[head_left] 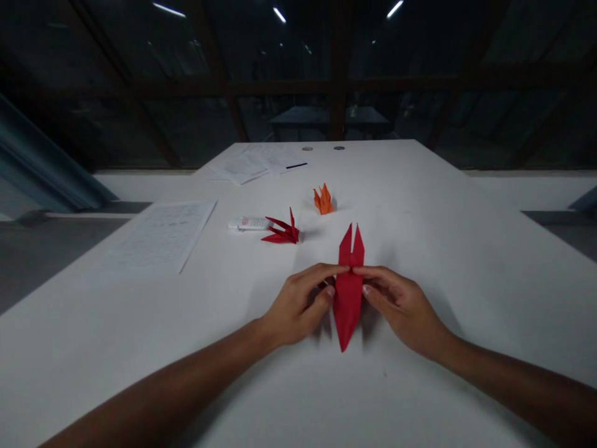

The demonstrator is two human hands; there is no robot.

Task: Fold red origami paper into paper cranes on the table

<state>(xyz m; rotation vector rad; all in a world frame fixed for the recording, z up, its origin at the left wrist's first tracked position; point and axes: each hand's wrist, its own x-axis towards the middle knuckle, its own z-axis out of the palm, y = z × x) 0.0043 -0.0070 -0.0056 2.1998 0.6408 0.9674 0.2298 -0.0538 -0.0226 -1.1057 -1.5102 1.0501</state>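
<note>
A red folded paper piece (347, 305), long and pointed at its near end, stands between my hands above the white table. Its far end splits into two narrow points. My left hand (303, 305) grips its left side, index finger on the upper face and thumb at the edge. From the other side my right hand (405, 305) holds the right edge the same way, with the two index fingertips almost meeting at the middle. What the other fingers do behind the paper is hidden. Just beyond lie a smaller red origami piece (285, 233) with several spikes and an orange origami piece (324, 200).
A white tube (249, 224) lies beside the small red origami. Printed sheets (158, 239) are at the left, with more papers (247, 165) and a dark pen-like stick (296, 165) farther back. Two small round discs (339, 148) rest near the table's far edge.
</note>
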